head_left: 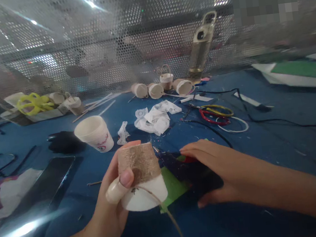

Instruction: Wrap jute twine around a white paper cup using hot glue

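My left hand [113,199] is closed round a white paper cup [145,198], held upside down. Brown twine [139,158] wraps the upper half of the cup, and a loose end hangs down past its rim. Over the table to the right, my right hand [209,166] is open, thumb apart from the stretched fingers. Beneath that hand lies a dark object, mostly in shadow, with a red part [187,159] near the fingertips; I cannot make out its kind. A green piece [173,189] lies flat on the table behind the held cup.
White lace [155,119] and stacked paper cups [94,133] stand ahead. Several twine-wrapped cups [155,91] line the mesh panel, near a bottle [200,52]. Coloured wire loops [217,113] and black cable lie right. A phone [51,187] lies left.
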`<move>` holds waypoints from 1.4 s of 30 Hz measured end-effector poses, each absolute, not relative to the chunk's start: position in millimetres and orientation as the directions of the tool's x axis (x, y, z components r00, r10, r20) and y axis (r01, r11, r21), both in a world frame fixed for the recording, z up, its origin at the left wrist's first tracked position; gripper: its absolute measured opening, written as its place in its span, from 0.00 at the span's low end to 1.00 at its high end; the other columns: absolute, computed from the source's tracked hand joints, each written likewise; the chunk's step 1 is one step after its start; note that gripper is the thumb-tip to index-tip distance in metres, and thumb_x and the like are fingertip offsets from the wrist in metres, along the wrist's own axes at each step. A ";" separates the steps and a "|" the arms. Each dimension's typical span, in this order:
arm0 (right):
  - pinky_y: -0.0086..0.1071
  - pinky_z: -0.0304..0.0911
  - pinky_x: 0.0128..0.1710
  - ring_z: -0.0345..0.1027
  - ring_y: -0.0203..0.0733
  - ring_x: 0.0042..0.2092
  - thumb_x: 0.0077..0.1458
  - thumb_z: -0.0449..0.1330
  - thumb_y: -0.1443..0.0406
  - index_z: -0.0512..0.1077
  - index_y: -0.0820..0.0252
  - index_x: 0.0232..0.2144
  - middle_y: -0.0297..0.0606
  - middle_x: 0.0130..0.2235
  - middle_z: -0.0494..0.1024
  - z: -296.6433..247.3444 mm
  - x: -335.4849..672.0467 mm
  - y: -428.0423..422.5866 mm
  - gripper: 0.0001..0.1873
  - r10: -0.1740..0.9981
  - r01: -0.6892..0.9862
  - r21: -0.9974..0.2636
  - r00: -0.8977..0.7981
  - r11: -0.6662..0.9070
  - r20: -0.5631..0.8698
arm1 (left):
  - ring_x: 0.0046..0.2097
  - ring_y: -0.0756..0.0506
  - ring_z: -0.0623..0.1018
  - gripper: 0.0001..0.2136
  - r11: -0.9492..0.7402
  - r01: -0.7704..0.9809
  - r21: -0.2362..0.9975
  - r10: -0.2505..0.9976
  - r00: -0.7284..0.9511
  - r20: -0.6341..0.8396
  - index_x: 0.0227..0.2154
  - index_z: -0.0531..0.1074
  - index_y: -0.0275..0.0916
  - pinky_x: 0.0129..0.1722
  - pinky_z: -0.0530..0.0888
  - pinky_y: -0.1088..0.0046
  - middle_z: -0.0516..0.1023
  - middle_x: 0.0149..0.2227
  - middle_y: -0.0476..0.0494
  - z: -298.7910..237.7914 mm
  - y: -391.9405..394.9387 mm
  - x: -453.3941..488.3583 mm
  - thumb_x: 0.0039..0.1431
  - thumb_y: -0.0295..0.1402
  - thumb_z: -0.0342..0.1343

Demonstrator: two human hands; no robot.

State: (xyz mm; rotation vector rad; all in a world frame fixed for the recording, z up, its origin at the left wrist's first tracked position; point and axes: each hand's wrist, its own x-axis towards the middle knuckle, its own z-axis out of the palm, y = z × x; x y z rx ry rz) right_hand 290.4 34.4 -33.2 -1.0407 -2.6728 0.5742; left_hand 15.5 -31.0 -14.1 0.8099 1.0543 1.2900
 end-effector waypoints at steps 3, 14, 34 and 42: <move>0.58 0.66 0.67 0.66 0.64 0.66 0.48 0.77 0.42 0.71 0.65 0.63 0.54 0.65 0.72 -28.7 292.6 38.2 0.49 0.689 0.600 -0.507 -0.724 0.619 -0.017 | 0.42 0.40 0.84 0.32 0.181 -0.365 0.913 0.980 -0.011 -0.199 0.53 0.80 0.44 0.42 0.82 0.68 0.86 0.46 0.42 -12.3 -33.8 17.1 0.47 0.51 0.77; 0.52 0.72 0.47 0.73 0.56 0.49 0.53 0.74 0.41 0.73 0.56 0.47 0.44 0.51 0.74 -30.7 283.4 35.2 0.33 0.794 0.667 -0.516 -0.606 0.538 0.046 | 0.45 0.40 0.84 0.32 0.340 -0.214 0.916 0.935 0.180 -0.306 0.55 0.75 0.51 0.42 0.77 0.68 0.84 0.45 0.47 -19.8 -33.4 15.3 0.50 0.53 0.76; 0.44 0.79 0.44 0.81 0.51 0.48 0.69 0.55 0.62 0.75 0.54 0.52 0.43 0.50 0.83 -36.3 292.8 39.5 0.14 0.791 0.667 -0.428 -0.474 0.609 0.387 | 0.43 0.41 0.84 0.31 0.308 -0.288 0.907 0.951 0.102 -0.291 0.57 0.75 0.48 0.40 0.82 0.67 0.84 0.49 0.45 -26.9 -27.3 13.4 0.54 0.50 0.76; 0.31 0.75 0.32 0.77 0.40 0.32 0.60 0.67 0.53 0.76 0.48 0.38 0.27 0.35 0.81 -20.0 280.9 23.8 0.09 0.821 0.538 -0.661 -0.111 0.523 0.560 | 0.32 0.43 0.84 0.38 0.332 -0.334 0.882 0.941 0.181 -0.286 0.63 0.69 0.43 0.34 0.82 0.66 0.85 0.38 0.44 -25.7 -27.0 15.4 0.54 0.54 0.74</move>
